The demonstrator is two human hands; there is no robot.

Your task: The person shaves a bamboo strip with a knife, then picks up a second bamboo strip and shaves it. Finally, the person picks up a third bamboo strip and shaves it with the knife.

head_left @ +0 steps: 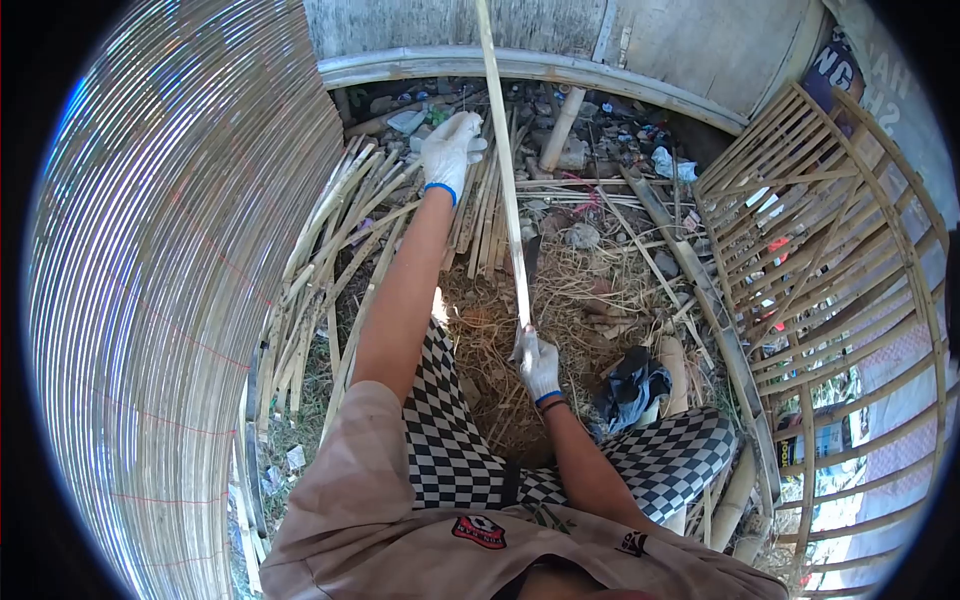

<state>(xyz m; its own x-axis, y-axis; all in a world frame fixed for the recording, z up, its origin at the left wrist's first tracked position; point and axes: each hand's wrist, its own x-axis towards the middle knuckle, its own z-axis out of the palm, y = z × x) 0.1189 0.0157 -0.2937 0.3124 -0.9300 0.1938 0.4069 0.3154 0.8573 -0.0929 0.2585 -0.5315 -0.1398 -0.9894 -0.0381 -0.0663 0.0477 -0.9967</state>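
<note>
My left hand [452, 155], in a white glove with a blue cuff, is raised at the far side beside a long bamboo strip [500, 140]. Its fingers are apart and loosely bent, and a small gap separates them from the strip. Close to my lap, my right hand [538, 368], also gloved, is closed around the strip's lower end. A dark knife blade [532, 258] points away from this hand, partly behind the strip; its handle is hidden in my grip. The strip rises steeply past the top of the view.
Cut bamboo strips [485, 215] lie ahead, more [325, 265] at left. A slatted bamboo screen [170, 300] stands left, a bamboo frame [830, 250] right. A dark plastic bag [632, 385] sits by my right knee. Fibre shavings [590, 290] cover the ground before a wall [430, 30].
</note>
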